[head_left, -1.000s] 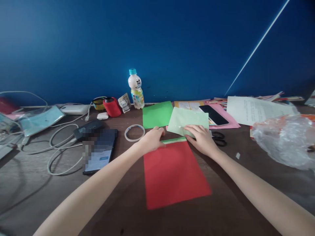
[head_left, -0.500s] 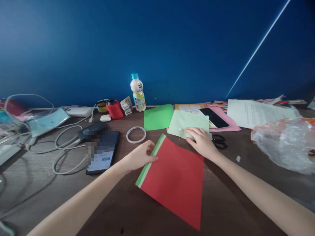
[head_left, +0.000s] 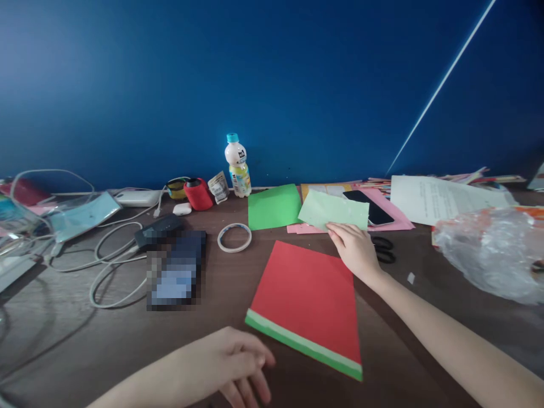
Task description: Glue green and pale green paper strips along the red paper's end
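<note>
A red sheet of paper lies on the dark table, with a pale green and a darker green strip along its near edge. My left hand is just left of that striped edge, apart from the sheet, fingers spread and holding nothing. Beyond the red sheet, my right hand grips the near edge of a pale green paper; its fingertips are partly hidden. Scissors with black handles lie beside my right wrist, their blades out of sight. A bright green paper lies to the left of the pale one.
A roll of tape and a blurred-out phone lie to the left, among white cables. A bottle stands by the blue wall. Another phone rests on pink paper. Crumpled clear plastic is at right.
The red sheet has turned, so its striped edge now faces me. My left hand has let go and moved nearer. My right hand has shifted the pale green paper slightly right.
</note>
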Tool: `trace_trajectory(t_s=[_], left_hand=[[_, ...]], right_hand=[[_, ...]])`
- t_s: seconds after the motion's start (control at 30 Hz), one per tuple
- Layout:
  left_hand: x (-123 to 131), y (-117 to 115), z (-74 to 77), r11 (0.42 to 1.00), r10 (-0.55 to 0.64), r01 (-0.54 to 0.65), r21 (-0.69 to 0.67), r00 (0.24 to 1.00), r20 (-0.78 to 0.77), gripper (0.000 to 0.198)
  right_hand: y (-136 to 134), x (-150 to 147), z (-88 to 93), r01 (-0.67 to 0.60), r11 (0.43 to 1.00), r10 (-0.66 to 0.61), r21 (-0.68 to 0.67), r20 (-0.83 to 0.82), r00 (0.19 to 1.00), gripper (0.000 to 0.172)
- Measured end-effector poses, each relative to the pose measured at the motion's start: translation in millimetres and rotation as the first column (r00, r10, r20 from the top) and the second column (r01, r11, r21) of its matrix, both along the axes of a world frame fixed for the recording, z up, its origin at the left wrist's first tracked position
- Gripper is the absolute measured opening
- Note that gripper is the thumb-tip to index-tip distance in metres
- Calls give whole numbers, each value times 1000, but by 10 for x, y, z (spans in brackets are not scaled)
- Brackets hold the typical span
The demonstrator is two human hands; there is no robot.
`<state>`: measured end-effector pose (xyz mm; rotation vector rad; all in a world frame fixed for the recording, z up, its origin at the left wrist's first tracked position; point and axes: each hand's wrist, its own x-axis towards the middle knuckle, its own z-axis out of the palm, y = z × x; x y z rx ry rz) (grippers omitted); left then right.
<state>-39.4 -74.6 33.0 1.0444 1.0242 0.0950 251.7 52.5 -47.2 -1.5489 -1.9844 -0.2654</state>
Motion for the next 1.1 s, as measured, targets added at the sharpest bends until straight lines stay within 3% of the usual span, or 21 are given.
trace_trajectory(t_s=[0.03, 0.07, 0.1, 0.13, 0.17, 0.2, 0.27, 0.33, 0.4, 0.5, 0.63, 0.8, 1.0, 1.1], left_hand=[[10, 28, 58, 986, -96, 109, 125, 990, -103, 30], [39, 67, 95, 930, -98, 167, 327, 971, -216, 30], [89, 112, 104, 810, -62, 228, 539, 949, -309, 29], [153, 160, 78, 644, -22, 282, 711, 936, -352, 31], [225, 208, 21, 468, -64, 368, 803, 921, -384, 37], [296, 253, -61, 325, -132, 457, 828, 889, -439, 41], [396, 333, -251, 113, -167, 569, 814, 819, -549, 48], [407, 398, -395, 19, -125, 620, 784, 780, -613, 49], [331, 449, -447, 13, -64, 648, 761, 760, -646, 46], [170, 502, -408, 25, 16, 654, 756, 756, -654, 51], [80, 548, -336, 7, 85, 647, 762, 759, -645, 56], [74, 657, -267, 19, 134, 686, 727, 719, -682, 47], [-2, 712, -249, 12, 143, 696, 718, 709, -690, 41], [9, 759, -228, 45, 173, 717, 696, 680, -712, 34]], right_hand=[[2, 1, 2, 6, 1000, -6, 0, 0, 1000, 31], [6, 2, 3, 11, 1000, -11, 1, 0, 1000, 31], [13, 3, 3, 15, 1000, -15, 0, 1, 1000, 32], [23, 5, 0, 17, 1000, -17, 0, 4, 1000, 32], [34, 9, -6, 15, 1000, -15, -2, 8, 1000, 32], [46, 14, -16, 13, 1000, -13, -4, 14, 1000, 32], [67, 30, -47, 16, 1000, -16, -10, 26, 1000, 32], [78, 51, -88, 41, 999, -41, -13, 31, 999, 32], [80, 73, -120, 75, 997, -75, -10, 29, 997, 32], [100, 86, -98, 85, 996, -85, -6, 16, 996, 31], [260, -9, 83, -54, 998, 53, -44, -14, 998, 30], [607, -368, 215, -300, 943, 303, -145, 4, 953, 32], [780, -610, 144, -336, 921, 347, -197, 27, 937, 21], [769, -612, 153, -330, 924, 343, -196, 36, 939, 20]])
